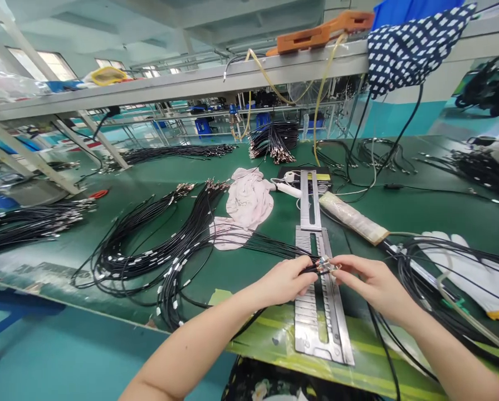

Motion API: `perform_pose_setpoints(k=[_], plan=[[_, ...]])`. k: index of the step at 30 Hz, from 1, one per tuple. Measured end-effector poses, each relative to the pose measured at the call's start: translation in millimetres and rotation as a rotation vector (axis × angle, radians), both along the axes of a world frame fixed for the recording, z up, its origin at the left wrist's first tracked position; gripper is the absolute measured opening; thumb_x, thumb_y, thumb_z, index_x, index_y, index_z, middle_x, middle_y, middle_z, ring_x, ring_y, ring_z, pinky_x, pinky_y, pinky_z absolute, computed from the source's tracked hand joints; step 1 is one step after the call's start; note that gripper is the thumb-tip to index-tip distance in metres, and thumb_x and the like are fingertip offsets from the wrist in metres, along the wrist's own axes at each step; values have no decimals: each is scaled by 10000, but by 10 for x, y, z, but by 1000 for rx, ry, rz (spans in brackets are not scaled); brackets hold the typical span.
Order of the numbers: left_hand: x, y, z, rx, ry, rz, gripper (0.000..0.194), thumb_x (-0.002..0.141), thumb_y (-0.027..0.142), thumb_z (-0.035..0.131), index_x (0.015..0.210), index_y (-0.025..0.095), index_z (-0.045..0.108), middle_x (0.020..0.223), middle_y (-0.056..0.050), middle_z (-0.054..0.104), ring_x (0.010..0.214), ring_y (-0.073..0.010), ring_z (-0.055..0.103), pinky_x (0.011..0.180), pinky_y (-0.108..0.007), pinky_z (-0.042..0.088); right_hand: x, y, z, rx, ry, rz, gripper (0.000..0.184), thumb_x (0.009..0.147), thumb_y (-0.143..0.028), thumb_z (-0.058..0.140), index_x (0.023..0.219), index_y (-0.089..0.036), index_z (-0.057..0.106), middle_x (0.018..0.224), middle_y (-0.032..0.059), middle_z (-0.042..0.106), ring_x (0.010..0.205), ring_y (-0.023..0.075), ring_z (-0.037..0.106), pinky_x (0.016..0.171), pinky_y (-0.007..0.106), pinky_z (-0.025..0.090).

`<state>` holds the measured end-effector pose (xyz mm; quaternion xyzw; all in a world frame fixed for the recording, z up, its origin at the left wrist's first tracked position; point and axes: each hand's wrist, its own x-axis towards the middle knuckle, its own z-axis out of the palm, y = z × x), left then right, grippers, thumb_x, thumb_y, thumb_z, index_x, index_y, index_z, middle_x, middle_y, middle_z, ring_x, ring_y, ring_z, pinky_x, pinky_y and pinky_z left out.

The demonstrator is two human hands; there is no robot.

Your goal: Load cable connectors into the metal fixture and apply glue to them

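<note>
My left hand is closed around a bunch of thin black cables just behind their ends. The cables trail off to the left across the green table. At the bunch's tip, small metal connectors stick out between my two hands. My right hand has thumb and fingers pinched at these connectors; which one they grip is too small to make out. Under both hands lies a slotted metal fixture, lengthwise on the table. More coiled black cables with white labels lie to the left.
A crumpled pinkish cloth lies beyond my left hand. To the right are a wrapped bar, white gloves and looped cables. A cable bundle sits at the back, below a shelf holding an orange tool. A bin stands below the front edge.
</note>
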<state>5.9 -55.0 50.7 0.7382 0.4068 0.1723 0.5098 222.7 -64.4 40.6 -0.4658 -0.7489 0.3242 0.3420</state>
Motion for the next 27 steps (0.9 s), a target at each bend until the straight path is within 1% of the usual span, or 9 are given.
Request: perform_pose_setpoints(k=[3,8,12,16,19,22,23,25,27], plan=[[22,-14,17,-105,-41,-14,111,853,304,387,829,196,402,587,62,494,418,-68,454,413,-171,359,19,-30,21,80,-21,-15,223,804,-432,582,834,-231,674,784,26,705,675,187,640,656,300,514],[47,-55,108,-243,-64,-198,112,860,276,378,897,184,429,611,48,499,450,-76,466,427,-180,382,-72,-97,-77,197,-50,126,316,870,-400,505,652,-210,633,579,8,613,517,135,550,520,256,421],[44,-55,145,-55,36,-211,141,886,270,369,907,179,476,560,71,408,480,-75,378,464,-186,326,-165,-156,-235,289,-40,70,309,887,-375,488,667,-198,615,565,3,590,495,119,512,503,249,374],[33,-22,127,184,184,-256,176,896,280,375,894,174,515,743,17,525,675,-119,472,633,-232,382,-162,-190,-286,211,-10,19,309,881,-382,492,640,-201,556,561,-6,569,514,120,517,528,244,398],[58,-19,86,243,285,-275,204,903,303,364,899,178,525,862,-11,577,766,-151,514,712,-261,400,-102,-231,-186,276,2,-72,222,822,-398,581,857,-181,555,808,50,631,712,159,585,653,270,464],[140,-50,32,234,313,-267,230,897,320,375,941,169,543,920,-32,599,821,-173,538,759,-284,420,-99,-300,-11,512,-264,33,461,772,-367,636,1128,-117,485,1169,177,554,1098,266,508,862,382,429],[173,-67,16,219,308,-259,250,895,337,381,957,164,550,932,-40,603,833,-179,542,764,-287,427,-124,-320,43,532,-431,107,394,807,-279,589,1149,-111,487,1165,178,565,1123,278,498,887,413,401],[222,-106,-14,160,297,-246,296,884,385,407,995,158,561,903,-41,607,781,-170,546,711,-270,444,-201,-341,125,455,-695,146,191,848,-114,453,998,-89,569,892,138,656,939,260,596,842,430,398],[207,-147,-47,71,293,-228,341,861,434,451,1040,163,554,833,-23,598,640,-136,521,591,-236,434,-264,-330,171,297,-826,173,171,822,-58,445,855,-86,610,749,125,662,816,243,630,744,376,424]])
